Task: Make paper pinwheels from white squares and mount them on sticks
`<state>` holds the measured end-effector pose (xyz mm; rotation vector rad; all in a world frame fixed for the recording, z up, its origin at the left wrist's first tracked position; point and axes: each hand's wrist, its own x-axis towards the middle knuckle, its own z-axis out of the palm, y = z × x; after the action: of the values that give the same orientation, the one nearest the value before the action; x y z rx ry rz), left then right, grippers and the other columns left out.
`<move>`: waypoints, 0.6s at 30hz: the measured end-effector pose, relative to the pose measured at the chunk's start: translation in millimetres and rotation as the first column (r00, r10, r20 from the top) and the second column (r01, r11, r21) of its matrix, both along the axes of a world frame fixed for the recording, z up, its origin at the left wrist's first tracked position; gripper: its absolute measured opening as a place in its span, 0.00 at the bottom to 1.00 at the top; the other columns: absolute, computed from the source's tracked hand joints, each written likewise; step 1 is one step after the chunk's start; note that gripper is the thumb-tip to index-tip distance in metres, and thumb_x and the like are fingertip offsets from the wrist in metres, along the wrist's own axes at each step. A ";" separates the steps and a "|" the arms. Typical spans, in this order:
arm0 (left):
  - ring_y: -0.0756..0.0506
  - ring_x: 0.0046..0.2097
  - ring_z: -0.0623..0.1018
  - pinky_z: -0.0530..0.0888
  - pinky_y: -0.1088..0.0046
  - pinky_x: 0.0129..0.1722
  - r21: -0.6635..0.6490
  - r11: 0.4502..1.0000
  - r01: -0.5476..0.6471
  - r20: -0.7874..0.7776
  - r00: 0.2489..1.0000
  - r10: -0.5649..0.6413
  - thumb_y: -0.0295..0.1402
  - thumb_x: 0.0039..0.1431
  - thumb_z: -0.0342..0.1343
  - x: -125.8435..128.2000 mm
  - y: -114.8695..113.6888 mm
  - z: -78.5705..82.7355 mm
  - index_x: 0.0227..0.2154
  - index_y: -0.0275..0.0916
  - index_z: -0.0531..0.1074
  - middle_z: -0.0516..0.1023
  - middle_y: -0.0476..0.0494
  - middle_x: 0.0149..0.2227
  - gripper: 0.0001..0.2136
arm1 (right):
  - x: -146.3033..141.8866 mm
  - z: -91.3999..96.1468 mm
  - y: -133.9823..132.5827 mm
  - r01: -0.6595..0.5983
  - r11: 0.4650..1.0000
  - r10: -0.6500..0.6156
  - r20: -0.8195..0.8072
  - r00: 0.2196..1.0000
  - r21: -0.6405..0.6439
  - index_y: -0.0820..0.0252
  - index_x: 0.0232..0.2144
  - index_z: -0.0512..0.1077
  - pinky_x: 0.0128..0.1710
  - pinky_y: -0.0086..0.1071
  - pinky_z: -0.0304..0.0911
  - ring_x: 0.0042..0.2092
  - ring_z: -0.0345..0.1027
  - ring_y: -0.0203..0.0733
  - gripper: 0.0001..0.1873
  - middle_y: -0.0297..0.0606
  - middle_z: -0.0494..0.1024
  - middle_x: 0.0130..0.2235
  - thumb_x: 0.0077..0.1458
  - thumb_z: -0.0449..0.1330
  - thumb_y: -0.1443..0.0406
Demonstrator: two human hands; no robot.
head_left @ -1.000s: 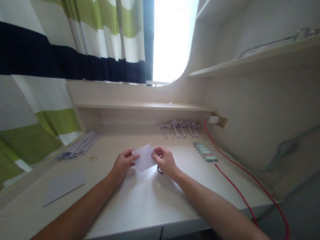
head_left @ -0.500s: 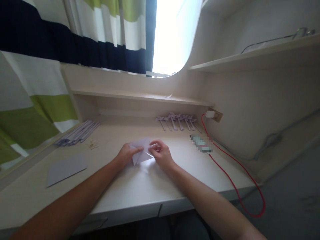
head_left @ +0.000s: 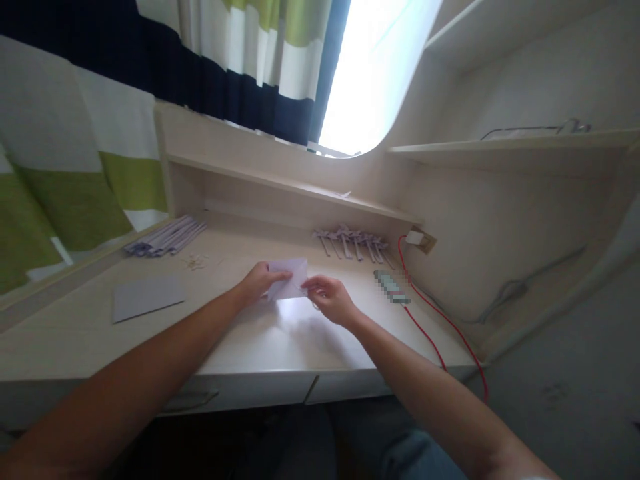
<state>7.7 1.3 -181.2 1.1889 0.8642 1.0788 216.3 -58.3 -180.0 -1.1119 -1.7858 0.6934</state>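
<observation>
A white square of paper (head_left: 289, 283) with crease lines is raised a little above the desk in front of me. My left hand (head_left: 257, 284) grips its left side, thumb lying across the top and fingers underneath. At the right corner, my right hand (head_left: 330, 297) pinches the edge between thumb and fingertips. Beyond it, several paper pinwheels (head_left: 353, 240) on sticks lie in a row. A flat pile of white paper (head_left: 147, 298) rests to the left of my left hand.
Rolled paper sticks (head_left: 167, 236) lie at the back left, close to some small pale bits (head_left: 195, 261). On the right is a blurred-out phone-like device (head_left: 393, 287) with a red cable (head_left: 441, 311) near a wall charger (head_left: 414, 237). A low shelf (head_left: 280, 181) spans the back.
The view has tilted and shifted. My right fingers have closed on the paper's right corner, and the paper now lies flatter between both hands; a lifted flap showed before.
</observation>
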 end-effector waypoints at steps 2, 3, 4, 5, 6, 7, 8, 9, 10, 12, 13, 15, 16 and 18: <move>0.44 0.26 0.79 0.72 0.69 0.28 0.008 1.000 0.009 0.033 0.999 -0.009 0.38 0.31 0.78 0.4 -1.1 2.8 0.29 0.30 0.82 0.83 0.39 0.27 0.21 | 1.2 6.0 -1.7 -0.013 1.000 0.013 0.014 1.000 0.000 0.59 0.36 0.82 0.41 0.36 0.73 0.38 0.79 0.42 0.08 0.40 0.85 0.36 0.55 0.63 0.65; 0.43 0.27 0.79 0.73 0.68 0.29 0.014 1.000 0.014 0.049 0.999 -0.015 0.39 0.31 0.78 0.9 -2.4 4.9 0.29 0.31 0.82 0.84 0.39 0.27 0.21 | 2.1 9.3 -2.4 -0.020 1.000 0.020 0.018 1.000 0.002 0.58 0.36 0.82 0.42 0.37 0.73 0.39 0.79 0.42 0.08 0.40 0.85 0.36 0.55 0.64 0.64; 0.43 0.27 0.80 0.73 0.68 0.30 0.020 1.000 0.020 0.063 0.998 -0.021 0.39 0.32 0.78 1.8 -4.2 7.6 0.29 0.31 0.81 0.84 0.40 0.28 0.21 | 3.2 12.7 -3.3 -0.026 1.000 0.026 0.019 0.999 0.005 0.58 0.36 0.82 0.42 0.37 0.73 0.39 0.80 0.42 0.08 0.40 0.85 0.36 0.55 0.65 0.63; 0.43 0.28 0.80 0.74 0.67 0.31 0.027 0.999 0.023 0.075 0.997 -0.025 0.39 0.32 0.78 3.1 -6.5 10.7 0.30 0.31 0.81 0.84 0.40 0.28 0.22 | 4.3 16.0 -4.3 -0.032 0.999 0.032 0.015 0.999 0.009 0.58 0.36 0.82 0.42 0.37 0.73 0.39 0.80 0.43 0.08 0.41 0.86 0.36 0.55 0.66 0.62; 0.42 0.29 0.80 0.75 0.66 0.32 0.035 0.999 0.022 0.086 0.996 -0.025 0.40 0.32 0.78 4.8 -9.2 14.3 0.30 0.32 0.81 0.84 0.39 0.28 0.22 | 5.4 19.4 -5.4 -0.038 0.999 0.038 0.007 0.999 0.014 0.59 0.35 0.83 0.42 0.37 0.73 0.38 0.80 0.43 0.08 0.41 0.86 0.35 0.56 0.67 0.62; 0.42 0.30 0.81 0.76 0.66 0.33 0.044 0.999 0.018 0.095 0.995 -0.022 0.40 0.32 0.78 6.8 -12.0 18.3 0.31 0.32 0.81 0.84 0.39 0.28 0.22 | 6.4 22.7 -6.5 -0.043 0.999 0.043 -0.008 0.999 0.021 0.59 0.35 0.83 0.42 0.37 0.73 0.38 0.80 0.43 0.08 0.41 0.86 0.35 0.56 0.67 0.61; 0.42 0.30 0.81 0.76 0.66 0.34 0.054 0.998 0.010 0.102 0.995 -0.016 0.40 0.32 0.78 9.0 -14.8 22.8 0.31 0.32 0.81 0.84 0.39 0.29 0.23 | 7.1 26.2 -7.5 -0.046 0.998 0.047 -0.027 0.999 0.030 0.59 0.35 0.83 0.42 0.37 0.73 0.37 0.80 0.42 0.08 0.42 0.86 0.35 0.56 0.67 0.61; 0.42 0.30 0.81 0.77 0.66 0.34 0.067 0.998 0.000 0.109 0.994 -0.008 0.40 0.32 0.78 11.2 -17.3 27.7 0.32 0.32 0.80 0.84 0.39 0.29 0.23 | 7.5 30.1 -8.1 -0.049 0.998 0.051 -0.052 0.997 0.040 0.60 0.35 0.83 0.42 0.37 0.73 0.37 0.80 0.42 0.08 0.42 0.86 0.35 0.56 0.67 0.61; 0.42 0.31 0.81 0.77 0.66 0.35 0.081 0.997 -0.008 0.114 0.993 -0.001 0.39 0.32 0.78 13.3 -19.2 33.3 0.32 0.32 0.80 0.84 0.40 0.30 0.23 | 7.6 34.7 -8.3 -0.052 0.997 0.056 -0.080 0.995 0.051 0.60 0.35 0.83 0.42 0.37 0.73 0.37 0.80 0.42 0.09 0.43 0.86 0.35 0.56 0.67 0.61; 0.42 0.31 0.81 0.78 0.65 0.36 0.113 0.993 -0.023 0.121 0.993 0.009 0.39 0.32 0.78 16.9 -20.1 46.5 0.34 0.32 0.80 0.85 0.39 0.31 0.24 | 7.2 46.5 -6.9 -0.059 0.995 0.069 -0.138 0.988 0.076 0.61 0.35 0.82 0.42 0.37 0.74 0.37 0.80 0.42 0.10 0.44 0.86 0.36 0.56 0.68 0.59; 0.42 0.32 0.82 0.79 0.65 0.37 0.130 0.991 -0.028 0.123 0.992 0.012 0.38 0.32 0.79 18.4 -18.7 54.5 0.35 0.33 0.80 0.85 0.39 0.32 0.25 | 6.9 54.1 -5.2 -0.064 0.994 0.078 -0.164 0.983 0.088 0.61 0.36 0.82 0.43 0.37 0.74 0.38 0.80 0.42 0.11 0.44 0.86 0.37 0.56 0.68 0.59; 0.41 0.33 0.82 0.79 0.64 0.37 0.165 0.985 -0.042 0.121 0.992 0.022 0.38 0.33 0.79 20.7 -11.5 73.2 0.36 0.33 0.81 0.85 0.39 0.33 0.25 | 6.8 72.7 0.2 -0.080 0.991 0.102 -0.202 0.974 0.111 0.61 0.36 0.82 0.44 0.38 0.75 0.39 0.81 0.42 0.12 0.44 0.86 0.38 0.56 0.69 0.58; 0.41 0.33 0.82 0.79 0.65 0.37 0.184 0.982 -0.049 0.118 0.993 0.027 0.38 0.33 0.79 21.6 -6.0 83.9 0.36 0.33 0.81 0.85 0.39 0.33 0.24 | 7.2 83.4 3.8 -0.090 0.988 0.115 -0.213 0.970 0.125 0.61 0.35 0.82 0.44 0.38 0.75 0.38 0.80 0.42 0.12 0.43 0.86 0.37 0.55 0.70 0.57; 0.42 0.34 0.82 0.79 0.67 0.37 0.235 0.970 -0.069 0.123 0.992 0.041 0.37 0.35 0.79 23.1 7.5 107.2 0.35 0.35 0.82 0.86 0.40 0.34 0.22 | 8.4 105.8 12.0 -0.098 0.983 0.133 -0.227 0.965 0.159 0.60 0.35 0.82 0.46 0.38 0.75 0.39 0.80 0.41 0.11 0.42 0.86 0.38 0.55 0.70 0.58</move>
<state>30.8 8.8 -74.0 1.2914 0.6928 1.3130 224.7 -46.3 -74.2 -0.7967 -1.6758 0.7203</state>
